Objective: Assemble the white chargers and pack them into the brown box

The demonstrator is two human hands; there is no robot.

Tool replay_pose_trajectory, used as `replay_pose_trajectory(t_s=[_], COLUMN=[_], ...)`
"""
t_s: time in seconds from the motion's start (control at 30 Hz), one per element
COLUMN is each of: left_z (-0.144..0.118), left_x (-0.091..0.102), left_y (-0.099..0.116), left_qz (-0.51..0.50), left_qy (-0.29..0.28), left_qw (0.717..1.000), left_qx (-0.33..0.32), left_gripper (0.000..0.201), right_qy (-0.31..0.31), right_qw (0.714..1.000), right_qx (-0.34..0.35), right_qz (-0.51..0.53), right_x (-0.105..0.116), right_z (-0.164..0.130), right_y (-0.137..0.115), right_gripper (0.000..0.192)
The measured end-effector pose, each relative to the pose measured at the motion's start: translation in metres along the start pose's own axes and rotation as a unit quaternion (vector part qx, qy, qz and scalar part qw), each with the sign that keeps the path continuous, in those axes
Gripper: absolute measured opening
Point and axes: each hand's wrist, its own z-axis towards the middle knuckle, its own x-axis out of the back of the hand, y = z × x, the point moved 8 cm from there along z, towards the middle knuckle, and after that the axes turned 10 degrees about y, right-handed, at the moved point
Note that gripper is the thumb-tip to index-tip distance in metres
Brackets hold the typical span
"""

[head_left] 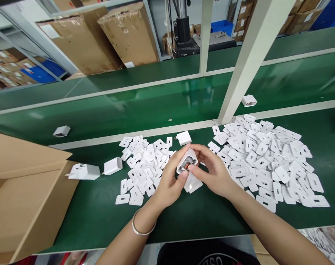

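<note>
A white charger housing (187,164) is held between my two hands, its open end facing me with grey and orange-red parts showing inside. My left hand (170,178) wraps its left side. My right hand (213,171) closes on the right side, with the thumb at the rim of the opening. Under the hands lies another white piece (193,184), partly covered. Just beyond them, a white plug charger (184,138) rests on the green bench. Small white cover plates, each with a slot, form a pile to the left (146,165) and a larger pile to the right (266,162).
Two white chargers (113,166) (84,171) lie beside an open cardboard box (50,206) at left. Single housings sit on the green belt (156,106), left (61,131) and right (249,100). A slanted pale post (250,62) rises behind the right pile.
</note>
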Motion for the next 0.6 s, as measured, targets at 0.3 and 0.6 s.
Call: replay_pose_trajectory(t_s=[0.3, 0.6], left_z=[0.005, 0.002], left_x=[-0.005, -0.004], left_y=[0.000, -0.003], left_qz=[-0.059, -0.019], left_qy=[-0.004, -0.011], left_qw=[0.998, 1.000], left_qx=[0.015, 0.021], left_gripper=[0.048, 0.054], right_qy=[0.020, 0.027], right_qw=[0.997, 0.997], right_qx=[-0.008, -0.014], right_qz=[0.073, 0.069], right_x=[-0.003, -0.003], right_z=[-0.001, -0.001], right_y=[0.010, 0.013], right_gripper=[0.042, 0.044])
